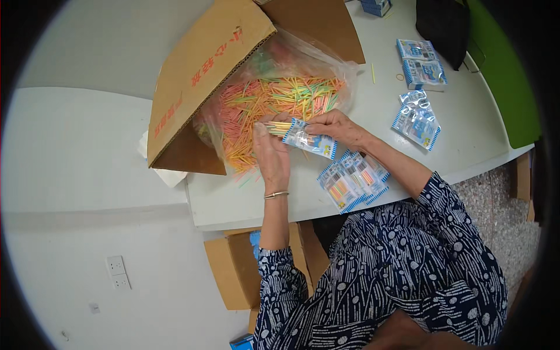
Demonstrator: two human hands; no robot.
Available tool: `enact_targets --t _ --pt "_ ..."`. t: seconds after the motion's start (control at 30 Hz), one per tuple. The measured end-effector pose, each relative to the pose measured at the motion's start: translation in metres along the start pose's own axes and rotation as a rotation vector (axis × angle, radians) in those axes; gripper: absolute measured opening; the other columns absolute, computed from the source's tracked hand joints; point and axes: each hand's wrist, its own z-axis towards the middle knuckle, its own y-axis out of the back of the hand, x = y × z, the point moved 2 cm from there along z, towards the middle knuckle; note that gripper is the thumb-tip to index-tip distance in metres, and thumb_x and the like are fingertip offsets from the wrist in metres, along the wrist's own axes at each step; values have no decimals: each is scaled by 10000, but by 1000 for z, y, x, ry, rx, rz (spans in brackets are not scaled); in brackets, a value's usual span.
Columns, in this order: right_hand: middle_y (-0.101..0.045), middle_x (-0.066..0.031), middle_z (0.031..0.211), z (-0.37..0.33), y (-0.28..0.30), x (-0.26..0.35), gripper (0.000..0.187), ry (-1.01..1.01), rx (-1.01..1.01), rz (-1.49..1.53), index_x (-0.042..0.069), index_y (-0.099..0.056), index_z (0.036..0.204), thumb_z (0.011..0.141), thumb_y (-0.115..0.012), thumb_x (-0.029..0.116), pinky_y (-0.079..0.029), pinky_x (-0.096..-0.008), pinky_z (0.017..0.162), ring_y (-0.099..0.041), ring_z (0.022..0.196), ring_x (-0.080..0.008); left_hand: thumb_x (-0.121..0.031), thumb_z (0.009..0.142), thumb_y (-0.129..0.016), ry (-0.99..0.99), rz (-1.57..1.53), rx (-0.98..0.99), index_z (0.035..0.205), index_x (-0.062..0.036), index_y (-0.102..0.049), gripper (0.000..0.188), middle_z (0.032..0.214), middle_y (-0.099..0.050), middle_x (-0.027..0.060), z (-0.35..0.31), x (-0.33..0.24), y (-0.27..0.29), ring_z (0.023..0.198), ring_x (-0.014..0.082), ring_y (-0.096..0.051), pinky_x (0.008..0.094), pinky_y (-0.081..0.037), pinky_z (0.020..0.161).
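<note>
Pastel sticks pinched in the left hand should align, bunched, with the blue-edged packet the right hand grips.

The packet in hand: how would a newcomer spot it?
Find the open cardboard box on the white table. Near its coloured sticks, the right hand holds a blue-and-white packet. Unlike the packets lying nearby, it has sticks jutting from one end toward the left hand.
</note>
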Motion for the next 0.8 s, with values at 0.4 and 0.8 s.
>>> enact_targets --t 0.4,0.8 --pt "-674 -13 846 -1 -1 4 249 -26 17 48 -2 -673 1029 850 -656 171 -472 -176 637 -584 724 -31 -210 953 -505 -185 464 22 951 -21 -503 189 956 -645 150 22 -10 3 820 180 -619 303 -488 781" --pt "-667 -21 886 -6 20 10 273 -1 -50 112 -20 -630 1073 876 -622 168 -485 -186 690 -607 771 -49 -181 954 -461 -170 828 156 1184 34 -517 320 1129 -572 101 40 -12 -9 1018 194 -540 297 -406 905"
